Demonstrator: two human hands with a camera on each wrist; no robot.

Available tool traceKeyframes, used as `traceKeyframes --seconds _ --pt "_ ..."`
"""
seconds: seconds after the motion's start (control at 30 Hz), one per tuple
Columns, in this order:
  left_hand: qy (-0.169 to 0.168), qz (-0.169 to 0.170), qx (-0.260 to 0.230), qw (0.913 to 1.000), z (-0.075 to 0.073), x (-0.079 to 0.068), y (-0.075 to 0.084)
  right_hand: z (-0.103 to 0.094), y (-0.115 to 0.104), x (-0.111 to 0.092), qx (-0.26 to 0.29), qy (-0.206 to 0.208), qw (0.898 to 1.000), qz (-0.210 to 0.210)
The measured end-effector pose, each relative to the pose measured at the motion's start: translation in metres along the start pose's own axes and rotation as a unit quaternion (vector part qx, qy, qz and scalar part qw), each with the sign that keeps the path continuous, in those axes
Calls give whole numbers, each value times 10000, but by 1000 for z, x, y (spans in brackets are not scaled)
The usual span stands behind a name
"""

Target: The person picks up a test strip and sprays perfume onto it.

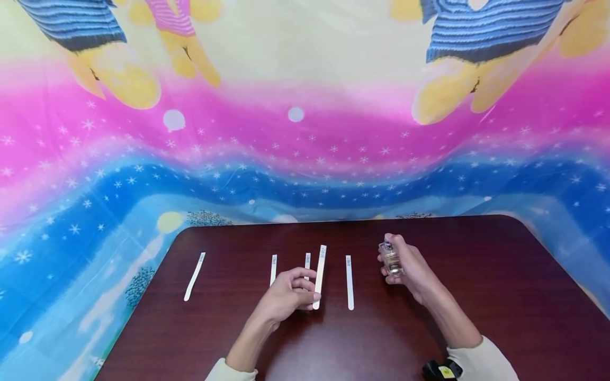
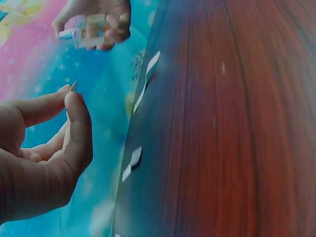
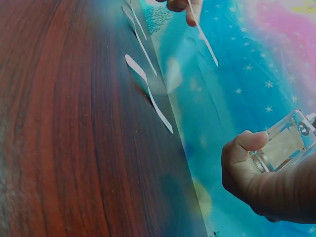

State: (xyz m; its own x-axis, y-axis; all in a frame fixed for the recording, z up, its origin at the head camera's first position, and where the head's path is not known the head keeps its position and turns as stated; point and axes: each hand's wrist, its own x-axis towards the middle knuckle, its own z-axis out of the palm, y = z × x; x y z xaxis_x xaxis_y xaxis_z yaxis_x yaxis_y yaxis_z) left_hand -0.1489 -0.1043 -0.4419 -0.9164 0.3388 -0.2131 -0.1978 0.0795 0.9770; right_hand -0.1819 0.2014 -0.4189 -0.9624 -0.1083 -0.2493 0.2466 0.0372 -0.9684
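My left hand (image 1: 286,293) pinches a white perfume test strip (image 1: 321,272) near its lower, rounded end. The strip stands up from the fingers over the table, with small writing at its top. Off to the right, my right hand (image 1: 413,270) grips a clear glass perfume bottle (image 1: 392,261), a finger on the sprayer at its top. The right wrist view shows pale liquid inside the bottle (image 3: 284,149). A gap separates the bottle from the held strip. Between the hands lies another test strip (image 1: 350,283).
More strips lie on the dark wooden table (image 1: 476,264): one at the far left (image 1: 194,277), and two behind the left hand, partly hidden by it. A colourful printed cloth (image 1: 305,143) hangs behind the table's back edge. A black wrist device (image 1: 443,369) sits at the right sleeve.
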Motion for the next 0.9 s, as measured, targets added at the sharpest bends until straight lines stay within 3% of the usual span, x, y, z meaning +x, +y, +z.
traceKeyframes --seconds 0.37,0.9 --pt "396 -54 202 9990 -45 -12 -6 -5 3 -3 -4 77 9999 73" --pt "928 -150 588 9938 -107 -30 -14 -37 2 -10 255 136 9994 -169"
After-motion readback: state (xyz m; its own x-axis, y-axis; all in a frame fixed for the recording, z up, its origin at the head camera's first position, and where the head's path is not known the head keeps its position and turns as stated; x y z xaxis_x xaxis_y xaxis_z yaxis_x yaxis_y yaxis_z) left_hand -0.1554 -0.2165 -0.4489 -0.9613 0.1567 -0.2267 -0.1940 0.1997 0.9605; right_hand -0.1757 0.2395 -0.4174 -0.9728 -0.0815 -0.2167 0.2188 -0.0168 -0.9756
